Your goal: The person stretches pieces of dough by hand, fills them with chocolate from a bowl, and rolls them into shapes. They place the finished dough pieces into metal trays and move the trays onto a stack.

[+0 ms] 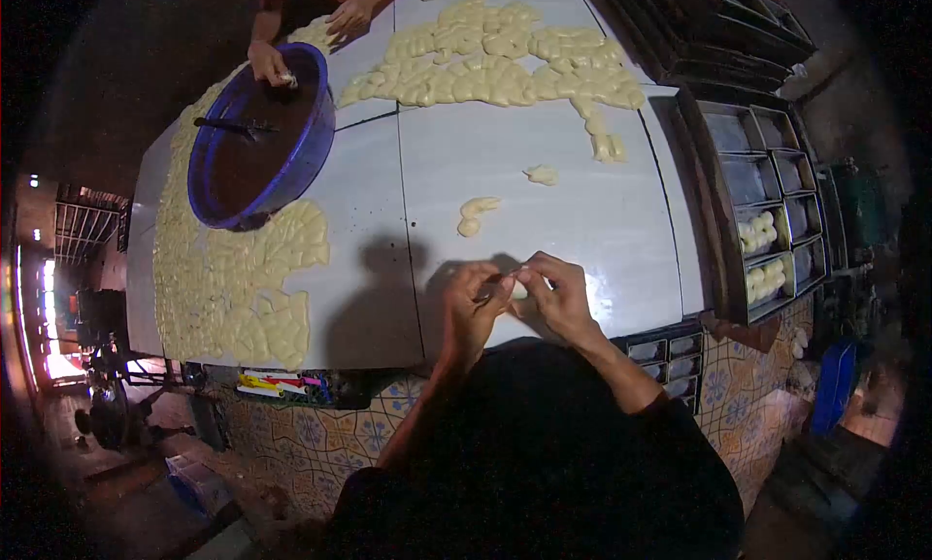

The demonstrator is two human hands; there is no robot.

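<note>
Near the table's front edge, my left hand [471, 306] and my right hand [558, 296] meet with fingertips pinched together. Between them is a small pale piece of dough [520, 290], mostly hidden by the fingers. Just beyond my hands, two loose dough pieces lie on the white tabletop: a curled one [473, 216] and a smaller lump [542, 176]. Farther back spreads a large patch of flattened dough pieces [485, 70], pressed side by side. More flattened dough [262, 332] covers the table's left side.
A blue tub [311, 162] of brown filling stands at left, a dark-handled tool [221, 125] in it. Another person's hand [267, 65] holds something whitish above it; their other hand [351, 18] is beside the dough. Sectioned metal pans [748, 167] at right contain several dough balls [765, 280].
</note>
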